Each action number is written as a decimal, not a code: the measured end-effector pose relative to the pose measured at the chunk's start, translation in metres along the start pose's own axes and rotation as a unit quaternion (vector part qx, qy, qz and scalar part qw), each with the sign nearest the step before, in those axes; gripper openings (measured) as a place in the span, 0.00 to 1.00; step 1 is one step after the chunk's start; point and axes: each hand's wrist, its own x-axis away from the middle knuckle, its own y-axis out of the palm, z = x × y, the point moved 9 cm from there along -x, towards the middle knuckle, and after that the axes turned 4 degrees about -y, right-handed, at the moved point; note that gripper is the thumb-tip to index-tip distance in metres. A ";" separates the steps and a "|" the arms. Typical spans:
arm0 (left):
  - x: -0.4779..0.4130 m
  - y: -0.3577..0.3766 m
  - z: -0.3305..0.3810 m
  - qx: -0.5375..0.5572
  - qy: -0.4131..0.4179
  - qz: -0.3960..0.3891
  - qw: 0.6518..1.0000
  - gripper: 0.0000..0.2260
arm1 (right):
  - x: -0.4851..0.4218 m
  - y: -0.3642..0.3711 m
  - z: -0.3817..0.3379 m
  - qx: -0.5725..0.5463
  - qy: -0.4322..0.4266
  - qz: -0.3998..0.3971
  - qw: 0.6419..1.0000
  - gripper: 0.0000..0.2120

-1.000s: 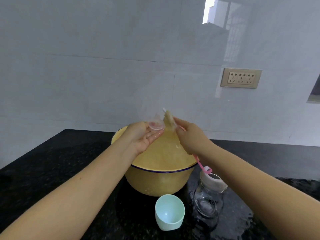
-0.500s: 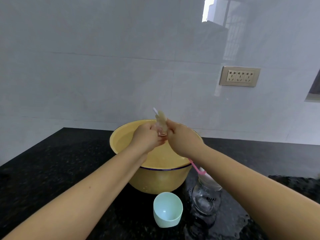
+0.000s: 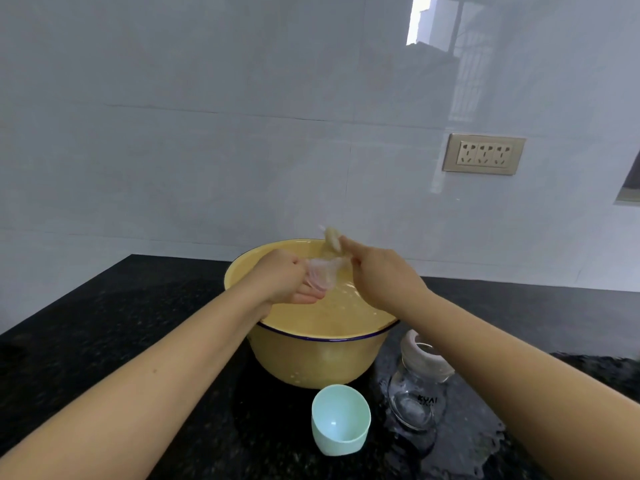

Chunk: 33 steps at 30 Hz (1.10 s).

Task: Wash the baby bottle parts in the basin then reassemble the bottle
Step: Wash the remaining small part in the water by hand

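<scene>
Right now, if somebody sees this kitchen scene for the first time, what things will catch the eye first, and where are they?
The yellow basin at the centre of the black counter stands out. Above it the left hand holds a clear teat while the right hand works a small brush at it. In front stand a mint green cap and a glass bottle.

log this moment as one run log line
step: scrubbing nipple | left hand: holds nipple | right hand: holds brush | over: basin | bottle: on counter

Yellow basin (image 3: 311,362), dark blue rim; mint-green cap (image 3: 341,419); black speckled counter (image 3: 104,317); nipple (image 3: 322,275) seemingly clear pinkish
</scene>
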 end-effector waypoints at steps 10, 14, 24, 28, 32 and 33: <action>-0.003 -0.003 -0.001 0.132 -0.016 0.023 0.991 0.09 | 0.022 0.009 -0.046 0.071 -0.089 -0.013 0.993 0.29; 0.001 0.002 0.001 0.118 0.006 0.014 0.993 0.13 | 0.018 0.015 -0.043 0.153 -0.074 -0.016 0.985 0.32; 0.006 -0.010 0.006 -0.093 0.056 0.079 0.991 0.12 | 0.009 0.006 -0.026 0.204 -0.032 -0.024 0.978 0.34; 0.004 -0.023 0.006 -0.155 0.067 0.114 0.979 0.12 | 0.008 0.004 -0.012 0.189 -0.020 -0.030 0.981 0.33; 0.004 -0.040 0.008 -0.150 0.079 0.145 0.975 0.11 | 0.007 0.007 0.001 0.127 -0.016 -0.051 0.990 0.24; 0.004 -0.041 0.008 -0.134 0.078 0.143 0.977 0.11 | 0.006 0.009 0.002 0.096 -0.014 -0.061 0.993 0.24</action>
